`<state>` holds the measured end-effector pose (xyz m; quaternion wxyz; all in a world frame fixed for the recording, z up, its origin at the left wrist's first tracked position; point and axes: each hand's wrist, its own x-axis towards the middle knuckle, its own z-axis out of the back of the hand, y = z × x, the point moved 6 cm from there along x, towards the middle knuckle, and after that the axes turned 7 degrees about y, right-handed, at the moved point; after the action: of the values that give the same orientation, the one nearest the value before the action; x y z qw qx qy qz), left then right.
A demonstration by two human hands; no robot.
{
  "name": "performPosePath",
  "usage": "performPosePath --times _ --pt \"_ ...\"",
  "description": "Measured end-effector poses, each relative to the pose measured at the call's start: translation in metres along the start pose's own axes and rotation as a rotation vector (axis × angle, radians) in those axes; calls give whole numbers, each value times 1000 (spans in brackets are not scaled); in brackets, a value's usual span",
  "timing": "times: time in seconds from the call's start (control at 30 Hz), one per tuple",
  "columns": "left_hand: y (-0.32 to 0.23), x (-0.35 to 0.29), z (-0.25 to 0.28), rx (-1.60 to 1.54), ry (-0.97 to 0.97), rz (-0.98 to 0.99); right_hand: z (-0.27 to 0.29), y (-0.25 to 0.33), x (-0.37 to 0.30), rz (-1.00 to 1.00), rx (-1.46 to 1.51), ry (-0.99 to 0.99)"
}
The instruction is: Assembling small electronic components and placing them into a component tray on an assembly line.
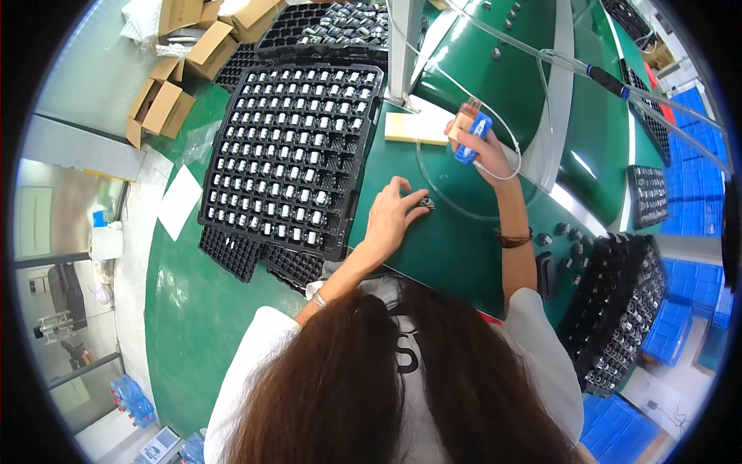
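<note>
On the green work surface (464, 247), my left hand (390, 219) pinches a small dark and silver metal part (427, 203) between thumb and forefinger. The other fingers are bent over the surface. My right hand (492, 155) is wrapped round a blue hand-held device with a copper-brown block on its front (465, 116). A thin white cable (506, 116) loops around it. The device is raised beyond the small part, apart from it. Just left of the device lies a pale yellow and white block (413, 127).
A black tray (338, 158) with rows of small white and silver parts lies to my left, some pockets bare. Another loaded black tray (618, 309) and loose parts (568, 232) are at my right. A green conveyor belt (495, 77) runs beyond a metal rail. Cardboard boxes (166, 108) stand far left.
</note>
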<state>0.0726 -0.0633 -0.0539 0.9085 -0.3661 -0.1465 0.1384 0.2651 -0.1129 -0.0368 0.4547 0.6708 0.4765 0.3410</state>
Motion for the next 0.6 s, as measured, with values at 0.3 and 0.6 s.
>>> performPosePath --times 0.3,0.6 --pt "8 -10 14 6 -79 63 -12 4 2 57 -52 -77" --pt "27 14 34 -1393 -136 210 -50 -13 2 50 -161 -158"
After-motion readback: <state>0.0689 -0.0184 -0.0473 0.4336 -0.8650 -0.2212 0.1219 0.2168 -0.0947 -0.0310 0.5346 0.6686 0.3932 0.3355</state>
